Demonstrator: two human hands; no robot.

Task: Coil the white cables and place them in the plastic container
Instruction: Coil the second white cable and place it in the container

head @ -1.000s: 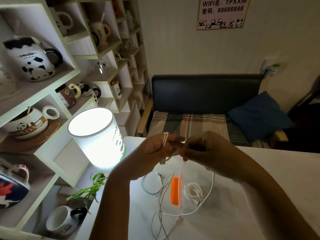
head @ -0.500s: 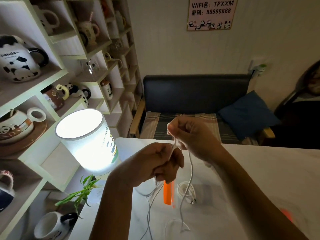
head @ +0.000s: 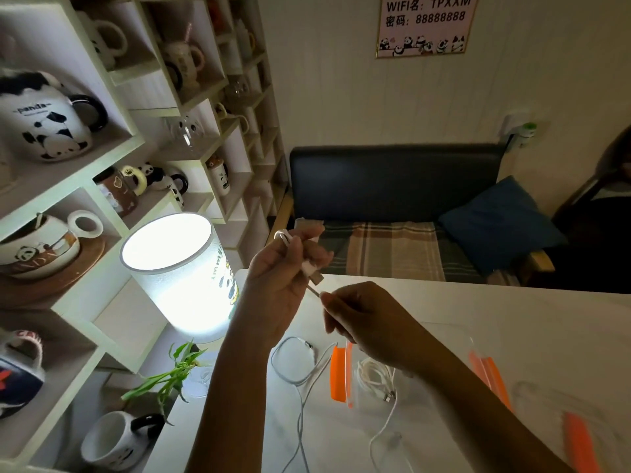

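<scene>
two hands work above the white table [head: 512, 319]. the left hand [head: 283, 271] is raised, its fingers curled round a small bundle of white cable [head: 285, 237] whose loop shows above the fist and whose usb plug [head: 316, 276] sticks out to the right. the right hand [head: 362, 319], lower and just right of it, pinches the thin end of that same cable at its fingertips.

three cables can be counted: the one held, a loose cable [head: 293, 363] lying looped on the table near the left forearm, and a coiled cable [head: 374, 373] lying inside the clear plastic container [head: 444, 329]. the container has orange clips, one at its left side [head: 338, 373] and at least two more at the right [head: 488, 373]; the right forearm crosses over it and hides much of its middle.

one lit lamp [head: 181, 274] stands at the table's far left corner, with a small green plant [head: 170, 373] just near of it. shelves [head: 112, 155] at the left carry many panda mugs. beyond the table stands a dark bench seat [head: 392, 179] with one blue cushion [head: 495, 223], and one wifi sign [head: 425, 25] hangs on the wall.
</scene>
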